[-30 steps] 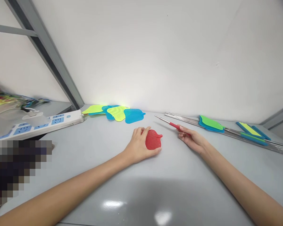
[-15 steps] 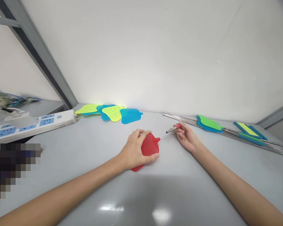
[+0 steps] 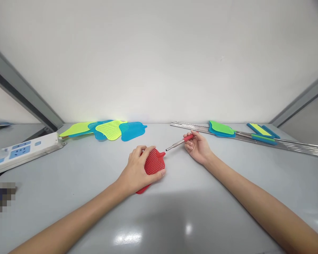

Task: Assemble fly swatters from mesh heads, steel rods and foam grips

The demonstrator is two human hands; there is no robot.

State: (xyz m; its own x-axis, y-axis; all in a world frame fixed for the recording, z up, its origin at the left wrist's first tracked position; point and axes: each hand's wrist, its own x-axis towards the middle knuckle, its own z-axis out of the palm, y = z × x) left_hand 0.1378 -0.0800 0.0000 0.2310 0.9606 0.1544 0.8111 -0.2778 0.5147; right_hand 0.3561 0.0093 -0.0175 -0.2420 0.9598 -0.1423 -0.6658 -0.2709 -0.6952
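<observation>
A red perforated fly swatter head [image 3: 155, 164] lies on the grey table, its short stem pointing right and away from me. My left hand [image 3: 139, 169] is closed round it, thumb along the near edge and fingers over the far edge. In my right hand [image 3: 197, 148] is a thin metal rod [image 3: 175, 145] with a red grip [image 3: 188, 137], pinched at the grip. The rod's free end points left and down, very close to the stem's tip. Whether the two touch I cannot tell.
Yellow swatter heads [image 3: 110, 130] and blue ones [image 3: 134, 131] overlap along the wall. Metal rods [image 3: 188, 125] lie at the back right, with a green swatter head [image 3: 222, 127] and blue-yellow pieces [image 3: 261, 129] near them. A white power strip [image 3: 39, 150] occupies the left.
The rod's end has come closer to the red head's stem, and more of the rod shows. My left hand keeps its hold. The whole view has turned a little to the right.
</observation>
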